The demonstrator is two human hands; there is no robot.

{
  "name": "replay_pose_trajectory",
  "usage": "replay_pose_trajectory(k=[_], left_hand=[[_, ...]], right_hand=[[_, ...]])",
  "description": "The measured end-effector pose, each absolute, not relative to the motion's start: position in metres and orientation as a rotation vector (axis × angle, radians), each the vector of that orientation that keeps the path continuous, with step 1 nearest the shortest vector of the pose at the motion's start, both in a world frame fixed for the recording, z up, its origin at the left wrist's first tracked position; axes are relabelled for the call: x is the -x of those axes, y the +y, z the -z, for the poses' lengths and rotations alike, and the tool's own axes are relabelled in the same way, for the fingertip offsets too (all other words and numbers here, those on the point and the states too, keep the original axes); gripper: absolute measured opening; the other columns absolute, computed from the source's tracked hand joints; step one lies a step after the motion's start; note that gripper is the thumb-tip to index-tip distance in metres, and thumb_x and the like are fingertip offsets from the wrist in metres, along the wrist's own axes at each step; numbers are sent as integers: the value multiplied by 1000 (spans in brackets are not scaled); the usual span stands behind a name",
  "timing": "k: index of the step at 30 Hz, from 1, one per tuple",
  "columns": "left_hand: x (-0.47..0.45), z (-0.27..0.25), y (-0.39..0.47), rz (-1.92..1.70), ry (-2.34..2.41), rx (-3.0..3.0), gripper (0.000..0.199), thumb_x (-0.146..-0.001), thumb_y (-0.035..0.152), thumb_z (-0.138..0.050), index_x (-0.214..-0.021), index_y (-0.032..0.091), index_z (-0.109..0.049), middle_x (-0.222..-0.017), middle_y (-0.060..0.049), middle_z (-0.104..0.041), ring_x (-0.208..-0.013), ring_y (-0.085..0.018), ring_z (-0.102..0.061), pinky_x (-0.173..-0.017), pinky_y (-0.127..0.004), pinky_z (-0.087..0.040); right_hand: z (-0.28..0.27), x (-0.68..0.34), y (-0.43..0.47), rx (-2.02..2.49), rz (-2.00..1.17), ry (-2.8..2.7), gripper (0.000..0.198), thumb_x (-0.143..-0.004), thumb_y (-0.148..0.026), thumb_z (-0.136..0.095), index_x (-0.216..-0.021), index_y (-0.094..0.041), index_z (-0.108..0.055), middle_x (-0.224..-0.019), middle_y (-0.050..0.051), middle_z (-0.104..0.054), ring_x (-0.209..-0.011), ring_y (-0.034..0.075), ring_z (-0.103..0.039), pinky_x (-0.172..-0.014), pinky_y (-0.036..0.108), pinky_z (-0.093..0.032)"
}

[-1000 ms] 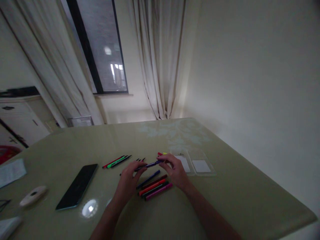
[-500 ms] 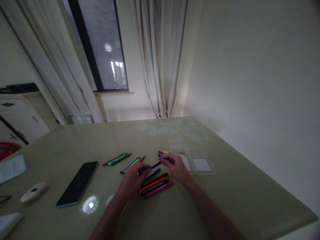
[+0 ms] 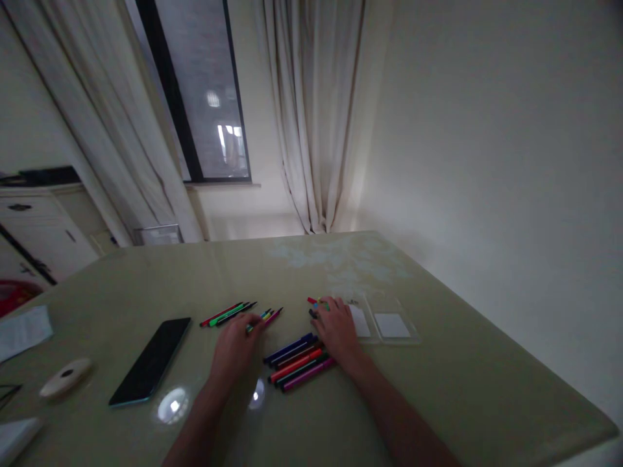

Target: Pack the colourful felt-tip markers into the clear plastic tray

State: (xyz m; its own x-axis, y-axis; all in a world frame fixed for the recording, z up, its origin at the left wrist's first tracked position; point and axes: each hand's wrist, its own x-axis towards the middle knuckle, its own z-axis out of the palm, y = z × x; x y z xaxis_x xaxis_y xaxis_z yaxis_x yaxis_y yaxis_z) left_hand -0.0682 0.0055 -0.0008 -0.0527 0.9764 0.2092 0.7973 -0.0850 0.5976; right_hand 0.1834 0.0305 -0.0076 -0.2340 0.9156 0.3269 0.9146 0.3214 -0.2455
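Note:
My left hand [image 3: 237, 344] bends its fingers and thumb round the near ends of a small group of uncapped felt-tip pens, among them a magenta felt-tip pen [image 3: 273, 318]; which one it grips is partly hidden. Over a few loose pen caps [image 3: 311, 300] my right hand [image 3: 337, 327] rests with its fingers apart, covering some of them. Between my forearms lies a row of several capped felt-tip pens, with a dark blue pen [image 3: 289, 348] at the far side and a purple pen [image 3: 309, 375] nearest me.
A clear plastic case [image 3: 411, 331] lies unfolded beyond my right hand. More uncapped pens, including a green pen [image 3: 226, 314], lie to the left. Further left are a black phone [image 3: 150, 360], a pale oval mouse [image 3: 65, 377] and a paper sheet [image 3: 24, 331].
The dark blue pen that both hands held now lies in the capped row. My left hand has moved left to the uncapped pens; my right hand has come down over the caps.

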Motion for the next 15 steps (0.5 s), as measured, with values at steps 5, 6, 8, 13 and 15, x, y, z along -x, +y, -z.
replay_pose_trajectory(k=[5, 6, 8, 13, 15], left_hand=[[103, 9, 11, -826, 2309, -1945, 41, -98, 40, -41, -108, 18, -74, -115, -12, -72, -107, -31, -63, -94, -42, -48], [106, 10, 11, -778, 2396, -1939, 43, -99, 38, -38, -114, 18, -74, -119, -13, -71, -109, -32, -61, -93, -42, -48], [111, 11, 10, -652, 2536, -1916, 46, -100, 34, -35, -121, 18, -73, -125, -14, -68, -110, -34, -59, -88, -43, -49], [112, 12, 9, -546, 2566, -1918, 35, -98, 37, -44, -107, 21, -74, -120, -12, -70, -112, -35, -58, -88, -44, -48], [111, 13, 11, -605, 2518, -1909, 32, -97, 36, -46, -102, 21, -73, -118, -12, -71, -113, -36, -58, -90, -46, -48]], right_hand=[[6, -183, 30, 1675, 3, -2190, 14, -95, -25, -65, -103, -21, -75, -128, 10, -67, -119, 29, -55, -98, 42, -42], [6, -183, 29, 1673, -5, -2197, 13, -95, -25, -64, -102, -21, -75, -128, 10, -67, -120, 29, -55, -98, 42, -42], [6, -183, 29, 1659, -13, -2200, 12, -95, -24, -64, -101, -21, -74, -128, 10, -67, -120, 29, -55, -98, 41, -42], [6, -182, 27, 1602, -51, -2137, 12, -92, -22, -66, -102, -20, -72, -120, 11, -70, -115, 30, -57, -97, 42, -43], [6, -182, 26, 1542, -129, -2069, 10, -91, -20, -66, -100, -19, -71, -112, 10, -72, -110, 29, -60, -96, 41, -44]])
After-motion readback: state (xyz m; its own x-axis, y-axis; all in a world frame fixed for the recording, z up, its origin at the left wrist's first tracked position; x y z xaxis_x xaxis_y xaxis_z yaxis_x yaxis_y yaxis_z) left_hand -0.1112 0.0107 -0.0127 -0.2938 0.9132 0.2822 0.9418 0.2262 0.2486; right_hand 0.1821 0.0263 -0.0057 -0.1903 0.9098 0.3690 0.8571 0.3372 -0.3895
